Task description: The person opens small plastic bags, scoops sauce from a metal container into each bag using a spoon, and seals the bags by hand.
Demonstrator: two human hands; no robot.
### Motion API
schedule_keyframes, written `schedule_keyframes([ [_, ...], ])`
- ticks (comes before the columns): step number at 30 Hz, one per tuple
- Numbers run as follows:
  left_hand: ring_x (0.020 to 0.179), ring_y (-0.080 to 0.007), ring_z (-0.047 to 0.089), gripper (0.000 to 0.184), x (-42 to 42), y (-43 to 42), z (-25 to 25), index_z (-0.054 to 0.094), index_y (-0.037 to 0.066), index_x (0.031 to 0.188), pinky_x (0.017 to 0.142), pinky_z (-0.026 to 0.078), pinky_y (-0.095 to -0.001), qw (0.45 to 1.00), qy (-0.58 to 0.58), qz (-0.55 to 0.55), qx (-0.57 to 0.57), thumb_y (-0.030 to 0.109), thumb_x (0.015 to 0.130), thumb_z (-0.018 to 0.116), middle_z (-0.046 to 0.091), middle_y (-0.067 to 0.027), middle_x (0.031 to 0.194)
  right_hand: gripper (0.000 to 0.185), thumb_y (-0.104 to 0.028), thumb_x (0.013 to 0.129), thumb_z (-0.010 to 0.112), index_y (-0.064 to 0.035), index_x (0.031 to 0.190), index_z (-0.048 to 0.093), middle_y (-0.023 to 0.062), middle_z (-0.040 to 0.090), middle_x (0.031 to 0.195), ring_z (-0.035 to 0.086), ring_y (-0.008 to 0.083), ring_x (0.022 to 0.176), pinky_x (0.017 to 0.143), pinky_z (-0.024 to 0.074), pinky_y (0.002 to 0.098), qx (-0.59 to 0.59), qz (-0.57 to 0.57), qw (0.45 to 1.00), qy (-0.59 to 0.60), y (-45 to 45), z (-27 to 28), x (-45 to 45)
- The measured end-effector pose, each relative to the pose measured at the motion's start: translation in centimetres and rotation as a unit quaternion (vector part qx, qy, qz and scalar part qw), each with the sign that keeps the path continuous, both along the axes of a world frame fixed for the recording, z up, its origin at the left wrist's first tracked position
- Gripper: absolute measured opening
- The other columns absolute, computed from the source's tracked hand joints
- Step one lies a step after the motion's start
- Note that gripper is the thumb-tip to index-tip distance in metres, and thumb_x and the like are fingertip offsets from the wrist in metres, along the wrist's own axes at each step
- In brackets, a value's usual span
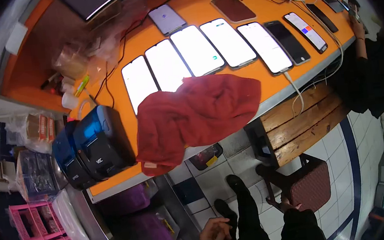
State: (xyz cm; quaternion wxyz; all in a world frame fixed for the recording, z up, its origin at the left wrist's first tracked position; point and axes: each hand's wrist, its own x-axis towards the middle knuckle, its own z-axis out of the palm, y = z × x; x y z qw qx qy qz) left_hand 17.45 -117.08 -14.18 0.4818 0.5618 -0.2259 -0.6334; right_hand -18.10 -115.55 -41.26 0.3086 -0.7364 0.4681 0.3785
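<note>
My right hand (291,205) grips the near left edge of a dark red woven-pattern stool (310,183), which stands tilted in view below the bench. My left hand (214,237) hangs low at the bottom, its fingers loosely curled and a little apart, with nothing seen in them. On the orange table above lies a crumpled red cloth (200,107). Behind it is a row of phones with bright white screens, among them one phone (228,42) near the middle. A cable runs to the lit phone (266,48) at the row's right.
A dark label printer (100,147) sits at the table's left end. A wooden bench (305,123) stands against the table's front edge. At the right, another person's hand (357,27) holds a dark device. Pink baskets (35,223) and purple bins (130,200) are at lower left.
</note>
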Motion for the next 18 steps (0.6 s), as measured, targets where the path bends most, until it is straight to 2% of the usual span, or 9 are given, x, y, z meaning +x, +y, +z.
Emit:
schedule_keyframes([
  [4,0.072,-0.0175,0.059,0.025,2.1,5.4,-1.6,0.048,-0.002,0.112,0.085,0.047,-0.0377,0.996,0.005,0.043,0.073,-0.003,0.088,0.050,0.055,-0.0093,0.078,0.031,-0.018,0.082,0.055,-0.0049,0.111,0.053,0.0153,0.061,0.099,0.060,0.0306,0.090,0.075,0.0483,0.0430,0.026,0.012,1.000,-0.007,1.5,-1.6,4.4],
  [7,0.075,-0.0205,0.060,0.021,4.9,13.4,-6.2,0.048,-0.002,0.110,0.078,0.050,-0.0377,0.976,0.183,0.110,0.041,0.004,0.090,0.051,0.055,-0.0108,0.079,0.032,-0.018,0.082,0.055,-0.0050,0.112,0.052,0.0150,0.061,0.100,0.060,0.0303,0.090,0.075,0.0485,0.0429,0.036,0.006,0.999,-0.014,3.7,-2.5,8.7],
  [9,0.076,-0.0215,0.060,0.020,7.2,17.8,-6.1,0.049,-0.001,0.108,0.073,0.051,-0.0360,0.997,-0.007,0.061,0.056,0.013,0.094,0.047,0.052,-0.0081,0.073,0.033,-0.018,0.082,0.055,-0.0051,0.112,0.052,0.0147,0.061,0.100,0.060,0.0301,0.090,0.075,0.0486,0.0428,0.046,-0.008,0.999,-0.022,5.7,-2.9,11.4],
  [10,0.076,-0.0215,0.060,0.020,9.5,22.0,-8.8,0.049,-0.001,0.108,0.073,0.051,-0.0360,0.998,0.003,0.043,0.047,0.013,0.094,0.047,0.052,-0.0081,0.073,0.033,-0.018,0.082,0.055,-0.0052,0.113,0.052,0.0146,0.061,0.100,0.060,0.0300,0.090,0.075,0.0486,0.0427,0.054,-0.010,0.998,-0.025,6.2,-3.0,13.1],
  [12,0.078,-0.0205,0.059,0.020,15.1,29.7,-15.9,0.051,-0.001,0.107,0.071,0.051,-0.0349,0.959,0.190,0.056,0.204,0.014,0.094,0.046,0.050,-0.0064,0.070,0.034,-0.018,0.082,0.056,-0.0052,0.113,0.051,0.0144,0.061,0.100,0.060,0.0297,0.090,0.075,0.0487,0.0426,0.069,-0.015,0.997,-0.041,7.2,-3.0,15.7],
  [13,0.078,-0.0205,0.059,0.020,14.9,29.1,-13.6,0.051,-0.001,0.107,0.071,0.051,-0.0349,0.960,0.190,0.054,0.197,0.014,0.094,0.046,0.050,-0.0064,0.070,0.034,-0.018,0.082,0.056,-0.0053,0.114,0.051,0.0142,0.061,0.100,0.060,0.0296,0.090,0.075,0.0488,0.0426,0.079,-0.012,0.996,-0.044,7.3,-2.9,17.2],
  [15,0.094,-0.0301,0.057,0.048,12.6,26.1,-5.0,0.033,0.015,0.132,0.084,0.043,-0.0397,0.973,-0.202,-0.004,0.113,0.033,0.092,0.051,0.061,-0.0188,0.095,0.035,-0.019,0.083,0.056,-0.0054,0.114,0.051,0.0140,0.061,0.101,0.060,0.0294,0.090,0.075,0.0489,0.0425,0.098,-0.012,0.994,-0.056,7.5,-3.0,19.7],
  [16,0.094,-0.0301,0.057,0.048,12.6,25.9,-4.4,0.033,0.015,0.132,0.084,0.043,-0.0397,0.973,-0.201,-0.004,0.108,0.033,0.092,0.051,0.061,-0.0188,0.095,0.035,-0.019,0.083,0.056,-0.0054,0.115,0.051,0.0139,0.061,0.101,0.060,0.0293,0.090,0.075,0.0489,0.0424,0.108,-0.012,0.992,-0.060,7.8,-3.3,20.9],
  [18,0.081,-0.0149,0.051,0.038,12.8,25.5,-4.2,0.041,0.006,0.116,0.073,0.045,-0.0291,0.985,-0.137,0.058,0.090,0.026,0.089,0.058,0.054,-0.0094,0.087,0.036,-0.019,0.083,0.056,-0.0055,0.115,0.050,0.0136,0.061,0.101,0.060,0.0291,0.090,0.075,0.0490,0.0423,0.134,-0.005,0.989,-0.067,7.7,-3.9,23.4],
])
